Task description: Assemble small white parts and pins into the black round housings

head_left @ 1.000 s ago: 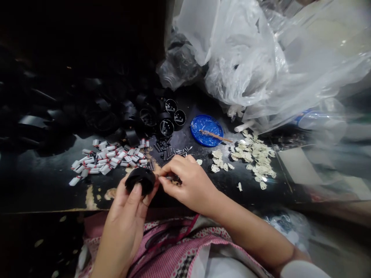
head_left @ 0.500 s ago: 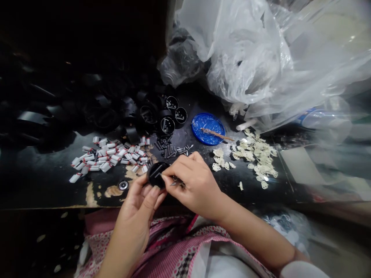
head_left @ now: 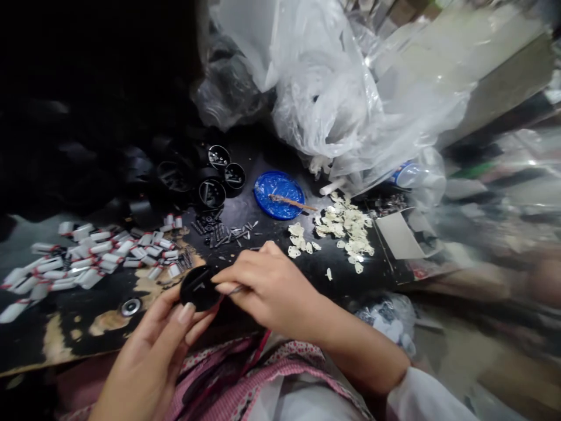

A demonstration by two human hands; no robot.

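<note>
My left hand (head_left: pixel 163 345) grips a round black cup-shaped part (head_left: pixel 198 290) from below and the side, thumb on its near rim. The part's open side faces up, and a small light-coloured sliver lies inside. My right hand (head_left: pixel 263 283) is closed at the part's right edge, thumb and forefinger pinched together. A small pointed metal piece (head_left: pixel 237 289) shows between its fingers, mostly hidden. Just beyond the hands lie loose springs (head_left: pixel 215 235) and small pointed metal pins (head_left: pixel 245 229). A heap of white pieces with red ends (head_left: pixel 94 254) lies to the left.
Several black round housings (head_left: pixel 213 193) stand at the back left. A blue lid (head_left: pixel 280 204) carries a brown stick (head_left: pixel 293 203). Cream-coloured flat tabs (head_left: pixel 350 225) lie right of it, near an open white box (head_left: pixel 401 234). Clear plastic bags (head_left: pixel 324 88) loom behind. A metal ring (head_left: pixel 130 307) lies near the front edge.
The view has swung right, so the table things appear further left. My right fingertips have shifted from inside the black part to its right edge. My left hand still holds the part.
</note>
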